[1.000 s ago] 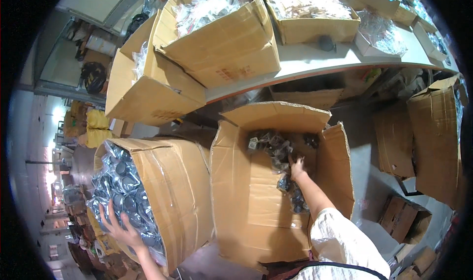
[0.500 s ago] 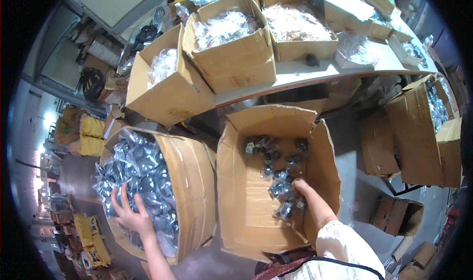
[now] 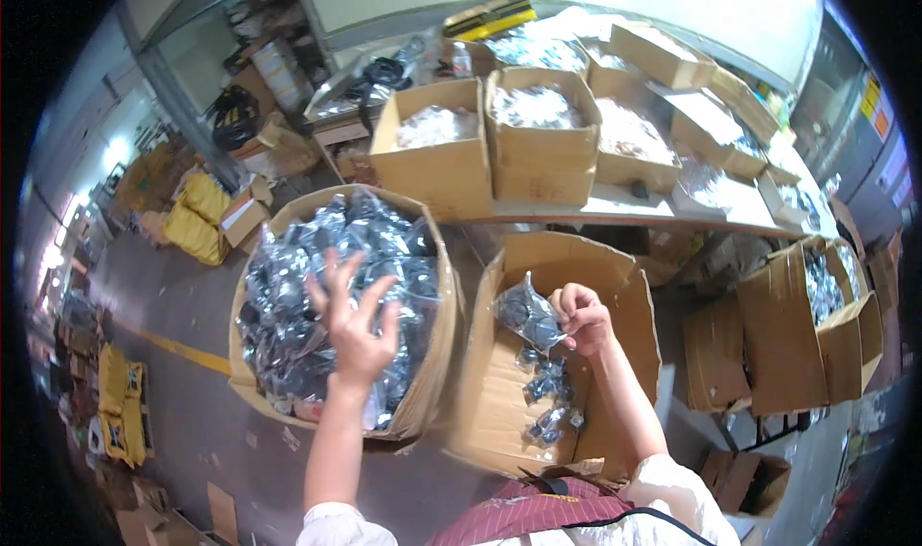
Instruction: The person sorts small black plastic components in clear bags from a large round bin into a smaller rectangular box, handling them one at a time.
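My right hand [image 3: 586,317] pinches the edge of a clear plastic bag [image 3: 528,313] with dark, round-looking parts inside. The bag hangs over a cardboard box [image 3: 499,421], where several smaller clear packets [image 3: 547,385] of dark pieces lie along the bottom. My left hand [image 3: 357,320] has its fingers spread and holds nothing. It hovers over, or just touches, a heap of clear bags with dark parts [image 3: 288,296]; which one I cannot tell. That heap fills a large cardboard box [image 3: 437,373] to the rim.
Behind both boxes runs a white table [image 3: 615,205] with open cartons [image 3: 543,157] of clear packets. To the right stand more cardboard boxes [image 3: 792,339], one holding bags. Yellow sacks [image 3: 199,218] lie on the floor at far left, near a yellow floor line [image 3: 182,346].
My right hand has risen from the bottom of the box and now holds a bag. My left hand remains over the heap, fingers spread. The view has shifted, showing more of the table and floor.
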Tool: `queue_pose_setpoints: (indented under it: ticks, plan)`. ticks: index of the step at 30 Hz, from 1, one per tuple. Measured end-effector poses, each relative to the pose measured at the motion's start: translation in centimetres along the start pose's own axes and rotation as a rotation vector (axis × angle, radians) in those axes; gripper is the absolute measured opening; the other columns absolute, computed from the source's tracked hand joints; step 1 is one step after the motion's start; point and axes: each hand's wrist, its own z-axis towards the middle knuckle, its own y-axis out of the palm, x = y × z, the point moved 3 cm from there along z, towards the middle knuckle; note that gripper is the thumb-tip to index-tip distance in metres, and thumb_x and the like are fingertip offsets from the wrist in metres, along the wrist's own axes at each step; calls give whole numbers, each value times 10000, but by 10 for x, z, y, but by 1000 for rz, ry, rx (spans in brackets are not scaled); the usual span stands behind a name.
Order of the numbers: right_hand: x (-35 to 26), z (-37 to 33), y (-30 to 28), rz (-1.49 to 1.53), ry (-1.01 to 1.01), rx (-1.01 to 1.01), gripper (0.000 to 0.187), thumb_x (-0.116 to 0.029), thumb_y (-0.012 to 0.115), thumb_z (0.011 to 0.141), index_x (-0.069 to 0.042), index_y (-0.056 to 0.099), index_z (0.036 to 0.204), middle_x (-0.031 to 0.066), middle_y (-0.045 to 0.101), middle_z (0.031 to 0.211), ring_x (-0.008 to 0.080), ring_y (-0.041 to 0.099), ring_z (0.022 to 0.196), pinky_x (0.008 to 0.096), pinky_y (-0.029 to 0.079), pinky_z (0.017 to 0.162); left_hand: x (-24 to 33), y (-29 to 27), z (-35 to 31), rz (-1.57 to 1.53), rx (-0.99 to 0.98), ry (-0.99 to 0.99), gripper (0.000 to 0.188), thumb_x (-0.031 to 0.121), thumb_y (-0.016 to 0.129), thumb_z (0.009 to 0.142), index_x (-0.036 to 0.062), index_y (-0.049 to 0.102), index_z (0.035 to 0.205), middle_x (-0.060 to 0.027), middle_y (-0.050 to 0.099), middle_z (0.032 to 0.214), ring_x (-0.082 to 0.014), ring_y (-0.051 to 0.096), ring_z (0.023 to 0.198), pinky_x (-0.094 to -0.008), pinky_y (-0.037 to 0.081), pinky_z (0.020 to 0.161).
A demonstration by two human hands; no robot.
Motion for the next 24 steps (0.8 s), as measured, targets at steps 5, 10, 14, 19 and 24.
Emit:
queue_pose_setpoints:
  ticks: [5,10,14,19,24]
  plan:
    - [10,25,104,21,-65,-186,183,116,604,635,-14,511,725,89,509,753,151,488,541,264,496,364,3,4,-18,-1111,-324,-283,713,415,746,912,84,475,1483,-95,675,1231,-237,588,1250,-407,432,1081]
    - [34,37,138,-44,-60,-239,160,91,595,672,-18,499,741,90,501,764,161,472,574,240,457,362,7,10,-34,-1375,-481,-401,507,125,743,930,-40,514,1351,-65,663,1110,-130,641,1024,-306,544,881]
    - [46,46,141,-97,-63,-8,209,-13,637,727,-15,619,935,101,601,947,157,540,711,286,496,667,-2,8,-31,-1402,-262,-559,410,136,714,918,-15,561,1267,-47,652,1090,-119,620,967,-273,554,799]
    - [63,45,151,-323,-12,67,652,-97,703,760,-27,528,1384,80,613,1236,187,612,1025,331,461,953,-9,13,-32,-1479,-128,-627,501,159,730,926,-44,524,1335,-81,655,1116,-130,643,898,-265,556,733]
    - [78,33,145,-468,111,-15,476,-128,684,963,-1,503,1384,94,674,1144,162,654,933,318,530,864,-10,16,-29,-1491,-69,-690,285,166,689,947,28,592,1177,-47,659,1043,-133,655,886,-296,592,730]
